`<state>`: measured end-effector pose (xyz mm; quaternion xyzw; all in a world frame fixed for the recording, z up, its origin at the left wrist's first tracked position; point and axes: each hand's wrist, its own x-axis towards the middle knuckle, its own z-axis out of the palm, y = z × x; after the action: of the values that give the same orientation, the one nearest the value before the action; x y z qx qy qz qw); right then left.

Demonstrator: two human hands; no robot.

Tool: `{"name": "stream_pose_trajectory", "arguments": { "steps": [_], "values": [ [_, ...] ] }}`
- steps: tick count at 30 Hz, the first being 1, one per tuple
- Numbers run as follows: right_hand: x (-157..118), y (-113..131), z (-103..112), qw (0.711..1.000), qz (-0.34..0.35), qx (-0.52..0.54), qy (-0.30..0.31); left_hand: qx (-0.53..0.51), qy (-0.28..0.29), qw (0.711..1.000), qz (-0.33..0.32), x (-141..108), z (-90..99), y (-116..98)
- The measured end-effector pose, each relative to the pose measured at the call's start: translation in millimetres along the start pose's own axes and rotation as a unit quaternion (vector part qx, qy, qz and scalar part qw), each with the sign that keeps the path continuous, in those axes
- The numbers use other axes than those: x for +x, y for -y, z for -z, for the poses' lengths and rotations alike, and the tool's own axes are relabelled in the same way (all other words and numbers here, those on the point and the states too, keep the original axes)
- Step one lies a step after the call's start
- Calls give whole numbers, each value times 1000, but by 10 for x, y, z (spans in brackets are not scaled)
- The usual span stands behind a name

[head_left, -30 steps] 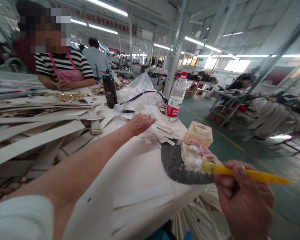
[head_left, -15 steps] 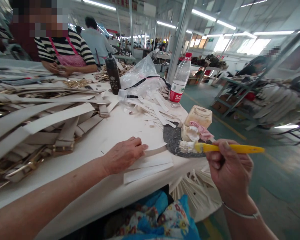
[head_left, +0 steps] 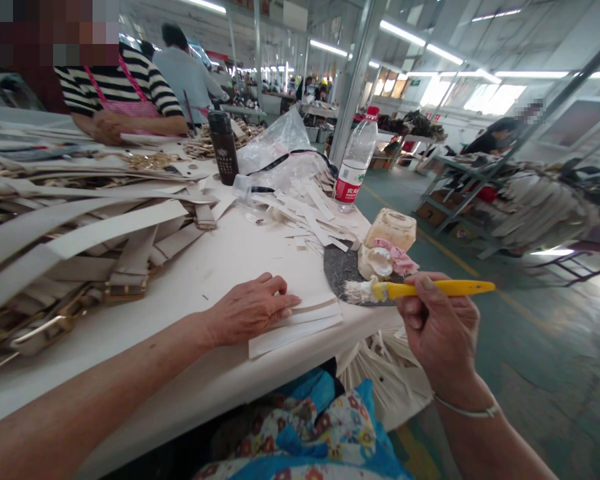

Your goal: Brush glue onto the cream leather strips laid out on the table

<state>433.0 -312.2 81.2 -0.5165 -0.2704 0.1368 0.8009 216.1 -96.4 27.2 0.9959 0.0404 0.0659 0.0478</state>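
My right hand [head_left: 440, 330] grips a yellow-handled brush [head_left: 420, 289] whose white, glue-laden bristles hover over a dark round pad [head_left: 343, 269] at the table's right edge. Just behind the pad stands an open glue tub [head_left: 389, 241] with a pink rag on it. My left hand [head_left: 250, 310] lies flat, fingers together, on a few cream strips [head_left: 300, 327] stacked near the front edge of the white table [head_left: 235, 257]. Its fingertips press the top strip.
Long cream belts with gold buckles [head_left: 80, 247] pile up at the left. Loose short strips [head_left: 310, 217], a plastic bag [head_left: 280, 160], a dark flask [head_left: 226, 157] and a water bottle [head_left: 356, 163] sit further back. A person in a striped shirt [head_left: 120, 93] works across the table.
My left hand has pulled back from the far strip pile to the strips at the front edge. The brush has moved from the glue tub to over the dark pad.
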Motion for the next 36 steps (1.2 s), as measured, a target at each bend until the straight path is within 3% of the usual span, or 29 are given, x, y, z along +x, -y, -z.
{"name": "stream_pose_trajectory", "arguments": {
  "steps": [3, 6, 9, 11, 15, 20, 25, 30, 36],
  "values": [
    [8, -11, -54, 1000, -8, 1, 10, -41, -8, 999, -2, -41, 39, -3],
    [33, -42, -145, 999, -8, -6, 37, -85, -83, 992, 47, -180, 90, 30],
    [74, -115, -278, 993, -5, -43, 113, -122, -174, 972, 105, -424, 81, 82],
    [101, -192, -402, 981, 1, -81, 178, -143, -200, 964, 104, -597, 18, 108],
    [122, -379, -714, 943, 24, -129, 305, -148, -204, 964, 80, -798, -145, 116],
    [96, -609, -1065, 892, 69, -160, 417, -133, -177, 972, 77, -796, -201, 90],
    [63, -800, -1270, 837, 105, -173, 508, -119, -190, 973, 56, -806, -222, 104],
    [118, -827, -1276, 801, 113, -193, 555, -84, -196, 976, 37, -814, -239, 109],
    [395, -623, -972, 739, 149, -318, 575, -36, -214, 976, 13, -780, -275, 129]
  ]
}}
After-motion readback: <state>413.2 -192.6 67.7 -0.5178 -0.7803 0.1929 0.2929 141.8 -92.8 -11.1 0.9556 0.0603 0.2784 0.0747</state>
